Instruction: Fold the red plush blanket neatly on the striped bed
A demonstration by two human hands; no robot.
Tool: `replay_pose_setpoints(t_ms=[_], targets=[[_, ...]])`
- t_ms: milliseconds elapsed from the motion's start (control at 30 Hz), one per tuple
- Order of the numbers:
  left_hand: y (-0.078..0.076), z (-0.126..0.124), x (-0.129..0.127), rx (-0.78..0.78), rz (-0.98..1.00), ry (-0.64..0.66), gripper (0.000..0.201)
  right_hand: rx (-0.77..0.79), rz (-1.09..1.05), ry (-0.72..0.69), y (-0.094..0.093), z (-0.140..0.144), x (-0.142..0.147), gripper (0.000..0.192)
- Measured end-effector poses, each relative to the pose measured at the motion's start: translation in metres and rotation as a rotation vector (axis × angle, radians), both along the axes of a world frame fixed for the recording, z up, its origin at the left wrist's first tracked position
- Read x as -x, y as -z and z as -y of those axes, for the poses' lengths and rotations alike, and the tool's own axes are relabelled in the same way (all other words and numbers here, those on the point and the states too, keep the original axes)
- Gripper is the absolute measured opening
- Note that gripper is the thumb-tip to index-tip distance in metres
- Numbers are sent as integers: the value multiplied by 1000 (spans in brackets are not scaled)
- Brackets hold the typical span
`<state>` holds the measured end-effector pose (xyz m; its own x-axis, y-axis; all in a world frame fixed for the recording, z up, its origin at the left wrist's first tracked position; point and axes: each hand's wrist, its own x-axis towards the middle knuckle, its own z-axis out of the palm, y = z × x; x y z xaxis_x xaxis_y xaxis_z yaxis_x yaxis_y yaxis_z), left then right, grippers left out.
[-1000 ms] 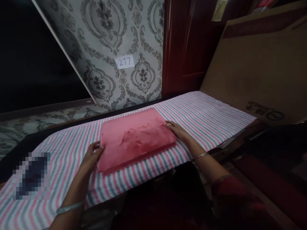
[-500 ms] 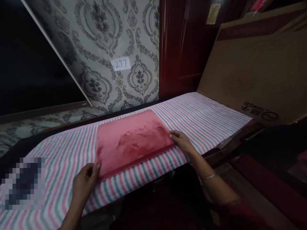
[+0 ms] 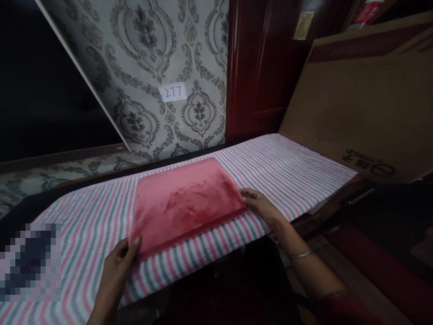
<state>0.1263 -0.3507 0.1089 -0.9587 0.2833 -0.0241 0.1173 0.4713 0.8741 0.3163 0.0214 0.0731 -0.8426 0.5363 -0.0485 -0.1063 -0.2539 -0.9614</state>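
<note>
A pinkish-red plush cloth [image 3: 184, 203] lies flat in a rectangle, with darker ruffled pile across its middle and right side. Under it spreads a pink, grey and white striped cloth [image 3: 98, 225]. My left hand [image 3: 118, 264] grips the plush cloth's near left corner, thumb on top and the other fingers partly hidden. At the near right corner, my right hand [image 3: 259, 204] has the edge between thumb and fingers. A silver bracelet [image 3: 303, 255] circles my right wrist.
A dark screen [image 3: 50, 90] stands at the left against patterned wallpaper. A large cardboard sheet [image 3: 365, 99] leans at the right, beside a dark red door [image 3: 260, 67]. A paper marked 277 [image 3: 173, 92] is stuck to the wall.
The view has shifted slightly. My left hand and the plush cloth's near left corner have moved a little left and nearer. My right hand is still at the near right corner.
</note>
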Motion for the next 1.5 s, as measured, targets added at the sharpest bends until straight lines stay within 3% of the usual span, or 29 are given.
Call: replay_pose_setpoints(t_ms=[167,433,533,667,833,1000,1133,1267,1500], targets=[[-2,-3,-4,-51,-126,-52,48,-126,-2,-14,-10,2,1,36],[-10,-10,-4,-137,58,-132,48,-423,83,146,-12,5,9,32],[-12,-10,-5,-156,98,-132,43,-414,121,192,-12,5,9,28],[-15,-13,-8,-183,130,-156,42,-308,9,284,-15,5,5,30],[-15,-14,-9,-177,138,-181,42,-265,77,68,-12,3,-5,30],[-15,-15,-8,-166,133,-185,42,-145,99,-43,-7,-2,-9,27],[-12,-15,-5,-186,174,-184,44,-93,99,-97,-11,-7,-1,36],[-6,-13,0,-156,154,-176,45,-229,126,-145,-14,-11,11,32],[-8,-13,-1,-135,124,-155,49,-438,207,-71,-11,-17,21,20]])
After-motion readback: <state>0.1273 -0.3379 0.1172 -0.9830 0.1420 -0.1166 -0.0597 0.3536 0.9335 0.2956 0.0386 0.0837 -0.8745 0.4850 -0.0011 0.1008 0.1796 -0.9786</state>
